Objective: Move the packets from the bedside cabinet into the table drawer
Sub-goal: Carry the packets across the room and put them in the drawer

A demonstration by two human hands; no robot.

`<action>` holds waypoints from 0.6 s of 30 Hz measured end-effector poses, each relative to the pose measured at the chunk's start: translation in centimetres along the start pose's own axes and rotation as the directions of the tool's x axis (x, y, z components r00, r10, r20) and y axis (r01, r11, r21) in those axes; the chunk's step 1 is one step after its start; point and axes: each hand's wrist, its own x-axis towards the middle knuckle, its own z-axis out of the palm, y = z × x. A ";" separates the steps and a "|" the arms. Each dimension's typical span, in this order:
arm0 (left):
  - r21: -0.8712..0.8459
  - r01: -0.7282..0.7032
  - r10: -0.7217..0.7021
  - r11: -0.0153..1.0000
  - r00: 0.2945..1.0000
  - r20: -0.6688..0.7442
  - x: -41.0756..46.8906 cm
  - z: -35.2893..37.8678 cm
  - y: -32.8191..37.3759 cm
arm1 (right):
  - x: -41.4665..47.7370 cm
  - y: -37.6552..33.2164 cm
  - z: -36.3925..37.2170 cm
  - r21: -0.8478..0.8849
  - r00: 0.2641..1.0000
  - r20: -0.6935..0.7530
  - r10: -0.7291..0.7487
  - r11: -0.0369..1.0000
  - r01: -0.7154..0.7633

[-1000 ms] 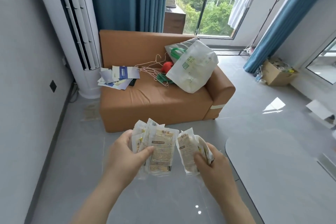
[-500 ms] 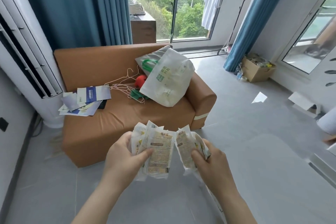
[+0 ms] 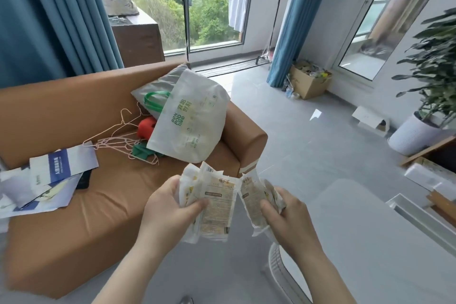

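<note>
My left hand (image 3: 167, 215) grips a fanned bunch of several white and tan printed packets (image 3: 217, 207), thumb across the front one. Just to the right, my right hand (image 3: 286, 217) holds a second, smaller bunch of packets (image 3: 253, 201) by its lower end. The two bunches almost touch in front of my chest. A grey table (image 3: 365, 242) fills the lower right, its edge right by my right hand. Neither the bedside cabinet nor the table drawer shows in this view.
An orange sofa (image 3: 74, 205) stands ahead left with papers (image 3: 49, 175), wire hangers and a white bag (image 3: 192, 121) on it. A cardboard box (image 3: 308, 81) sits by the blue curtain. A potted plant (image 3: 419, 131) and white boxes (image 3: 429, 177) stand right. Grey floor lies between.
The view has swung to the right: the sofa slid left, the plant and the table's right end came into sight. Both hands keep the same grip on the packets.
</note>
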 end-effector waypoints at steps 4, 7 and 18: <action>0.026 -0.016 0.013 1.000 0.995 0.098 6.6 0.2 0.6 | 4.4 -0.3 0.9 -0.013 0.996 -0.048 0.079 0.997 -0.080; 0.048 -0.035 0.027 0.998 0.985 0.170 10.7 1.1 0.8 | 6.7 0.0 1.3 0.032 0.984 -0.082 0.158 0.987 -0.156; 0.134 -0.073 0.026 0.988 0.944 0.328 22.7 9.5 3.3 | 16.0 5.1 -1.4 0.057 0.939 -0.164 0.301 0.954 -0.295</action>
